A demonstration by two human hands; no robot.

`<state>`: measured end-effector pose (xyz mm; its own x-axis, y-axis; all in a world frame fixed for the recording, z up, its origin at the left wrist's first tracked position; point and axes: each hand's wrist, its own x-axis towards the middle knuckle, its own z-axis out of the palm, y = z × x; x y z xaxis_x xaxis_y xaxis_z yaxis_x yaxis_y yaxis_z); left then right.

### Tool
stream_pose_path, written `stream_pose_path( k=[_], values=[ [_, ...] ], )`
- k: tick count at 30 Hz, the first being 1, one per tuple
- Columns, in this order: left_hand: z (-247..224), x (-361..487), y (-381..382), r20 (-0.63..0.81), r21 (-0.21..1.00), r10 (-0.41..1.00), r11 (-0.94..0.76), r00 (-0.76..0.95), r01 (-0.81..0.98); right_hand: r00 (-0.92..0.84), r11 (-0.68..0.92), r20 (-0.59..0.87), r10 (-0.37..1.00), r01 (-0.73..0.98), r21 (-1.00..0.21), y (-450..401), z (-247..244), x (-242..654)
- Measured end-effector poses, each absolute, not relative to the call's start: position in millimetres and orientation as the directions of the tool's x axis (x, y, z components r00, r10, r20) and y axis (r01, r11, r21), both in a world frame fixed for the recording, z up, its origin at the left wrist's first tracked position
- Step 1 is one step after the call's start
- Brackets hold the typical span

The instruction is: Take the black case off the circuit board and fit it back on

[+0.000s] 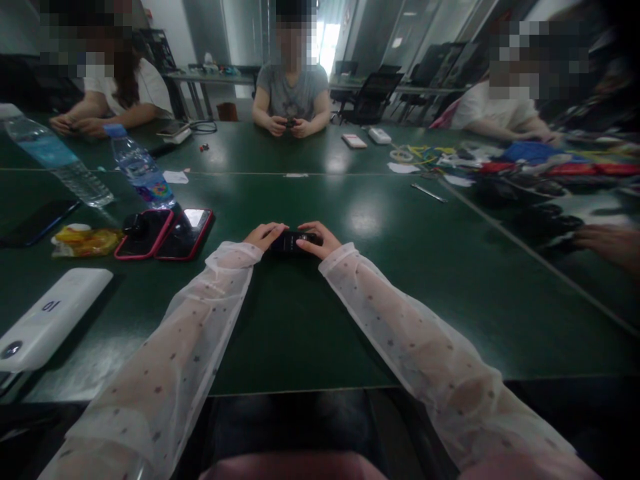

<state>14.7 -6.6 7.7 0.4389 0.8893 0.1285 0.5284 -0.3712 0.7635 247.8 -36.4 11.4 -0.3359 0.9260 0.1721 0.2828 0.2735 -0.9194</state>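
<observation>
A small black phone (286,245) lies sideways between my two hands, low over the green table or resting on it; I cannot tell which. Faint light marks show on its dark face. My left hand (266,236) is closed on the left end, with the thumb along the near top edge. Around the right end my right hand (321,241) is closed, its thumb on the face and its fingers behind. Sheer white sleeves with dark stars cover both forearms.
Left on the table (320,320) are two red-edged phones (185,233), a yellow packet (87,240), a white power bank (60,317) and water bottles (143,167). A wrench (429,193) and tangled cables (420,155) lie right. Several people sit around, one opposite holding a small dark object.
</observation>
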Motion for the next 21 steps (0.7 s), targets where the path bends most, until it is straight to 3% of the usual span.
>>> stream_pose_path(
  k=[21],
  values=[
    [18.7, 19.0, -15.0, 0.096, 0.852, 0.899, -0.296, 0.427, 0.431, -0.364, 0.171, 0.098, 0.926, 0.176, -0.969, -34.7, 10.8, 248.4]
  ],
)
